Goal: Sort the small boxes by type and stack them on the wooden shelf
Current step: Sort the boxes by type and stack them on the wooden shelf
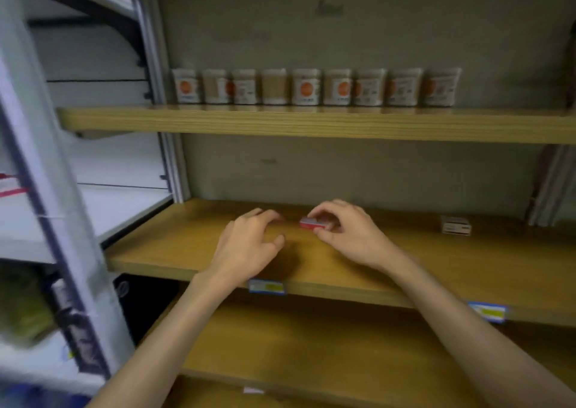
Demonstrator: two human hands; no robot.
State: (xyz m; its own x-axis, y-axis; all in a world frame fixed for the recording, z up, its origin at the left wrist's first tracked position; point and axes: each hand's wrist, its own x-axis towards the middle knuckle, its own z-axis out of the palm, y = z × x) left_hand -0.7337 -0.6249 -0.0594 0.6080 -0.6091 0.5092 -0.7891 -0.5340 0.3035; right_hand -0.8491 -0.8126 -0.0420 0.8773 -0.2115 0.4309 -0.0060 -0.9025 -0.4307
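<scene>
Red box [312,223] at frame centre looked light and stiff; right hand [352,236] pinched its ends. Left hand [249,245] hovered empty, fingers loosely curled.

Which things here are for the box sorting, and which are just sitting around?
For the job:
red box, pinched by the right hand
left hand, beside it
pale box, far right
middle wooden shelf

Just sitting around:
row of jars, upper shelf
price labels
</scene>
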